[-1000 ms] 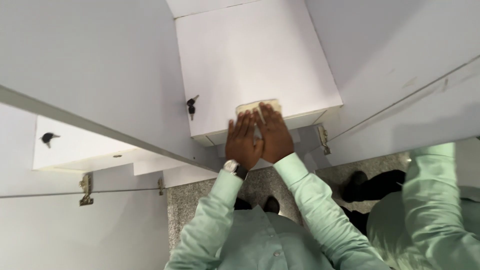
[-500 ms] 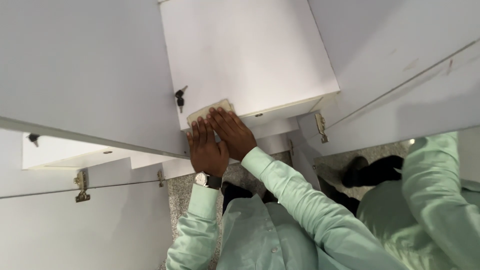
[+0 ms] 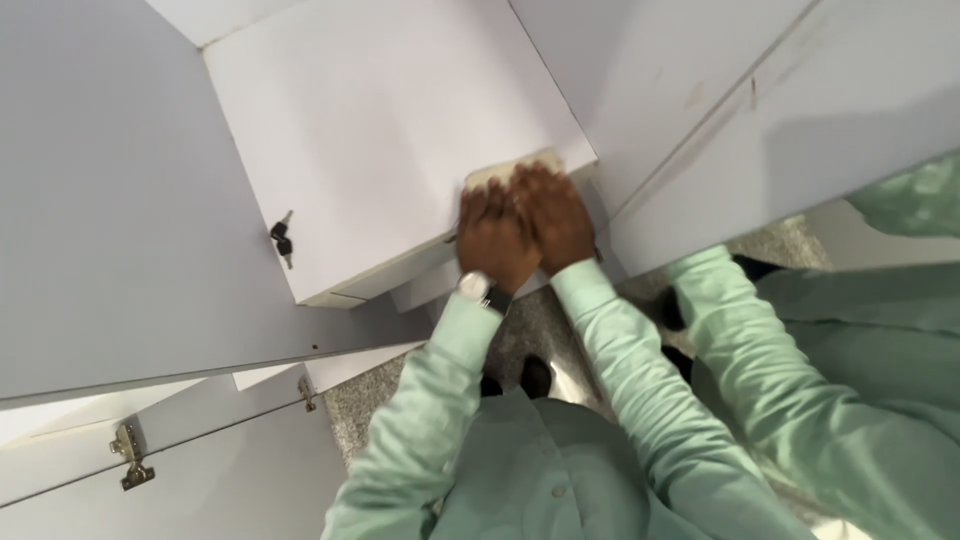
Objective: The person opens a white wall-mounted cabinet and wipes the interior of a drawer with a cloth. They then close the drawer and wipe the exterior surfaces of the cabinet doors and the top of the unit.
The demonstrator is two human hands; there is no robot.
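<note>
Head view: both hands press flat, side by side, on a pale cream cloth or sponge pad (image 3: 515, 170) lying at the near corner of a white cabinet top (image 3: 380, 130). The left hand (image 3: 495, 238), with a wristwatch (image 3: 478, 288) at the cuff, has its fingers (image 3: 483, 205) stretched out and close together over the pad; the right hand (image 3: 553, 215) lies just beside it, touching it, its fingers (image 3: 535, 185) also extended and together. Neither hand is clamped around anything: the palms bear down and the pad is not gripped. Only a thin strip of the pad shows beyond the fingertips, so its full shape cannot be told.

Judged from how things lie, the main hazard is the edge. The pad sits right at the corner of the panel, and just beyond and to the right of the right fingers the surface ends; a push in that direction could carry the pad and the fingertips off the edge, with the weight pitching after them. Because the pad is only pressed, it could also bunch up or slide out from under the palms.

To the left of the left fingers, well apart, a small bunch of keys (image 3: 282, 240) hangs from a lock in the cabinet's side; a wide sweep that way might knock it. A hinge bracket (image 3: 130, 452) sits far below, near the speckled floor (image 3: 520, 335).
</note>
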